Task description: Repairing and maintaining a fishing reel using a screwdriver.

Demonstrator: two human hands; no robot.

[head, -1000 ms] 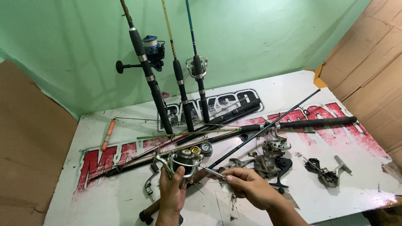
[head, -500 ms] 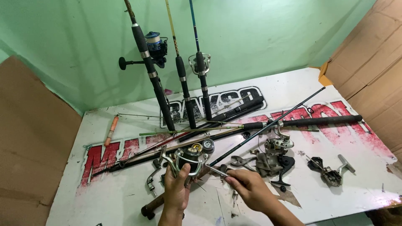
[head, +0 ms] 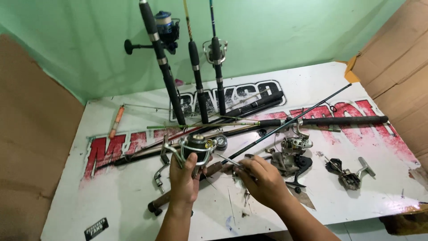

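Meanwhile our left hand [head: 183,178] gripped the fishing reel [head: 196,147] near the worktop's [head: 111,201] front edge, while our right hand's [head: 263,180] fingers pinched a thin metal tool [head: 229,160]; crowded rods [head: 249,127] might snag it, we judged.

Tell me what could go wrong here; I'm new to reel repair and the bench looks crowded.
1. The left hand holds the silver spinning reel above tangled thin rods; its wire bail could snag one.
2. The right hand pinches a slim metal tool; a slip might jab the left hand.
3. Small dismantled grey reel parts lie loose nearby and could get knocked off the white table.
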